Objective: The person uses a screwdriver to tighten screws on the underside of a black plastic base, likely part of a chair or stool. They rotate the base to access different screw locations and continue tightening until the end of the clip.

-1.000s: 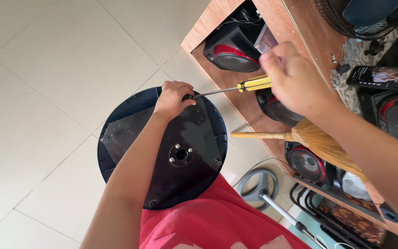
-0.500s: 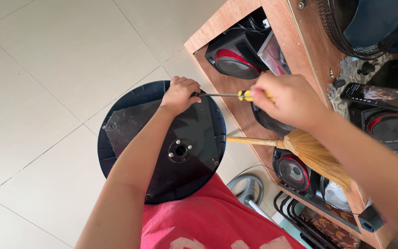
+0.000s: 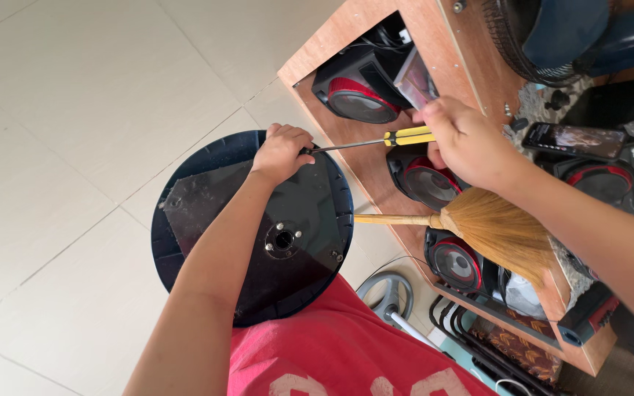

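Left hand (image 3: 282,152) closed on top edge of round dark-blue plastic fan base (image 3: 185,213), held upright over tiled floor. Right hand (image 3: 464,139) gripped yellow-handled screwdriver (image 3: 376,141), tip at left-hand fingers. Straw broom (image 3: 478,227) nr wooden shelf (image 3: 478,66).

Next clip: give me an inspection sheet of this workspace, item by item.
Surface: pale tiled floor.
Job's things: round dark base, underside up, metal plate and centre hub showing; yellow-handled screwdriver, tip at the base's edge.
Clutter: straw broom; phone; grey ring-shaped part.
Grips: left hand on the base by the tip; right hand holds the screwdriver handle.
Cables: black loops, lower right.
Surroundings: wooden shelf with red-and-black speakers; fan above.
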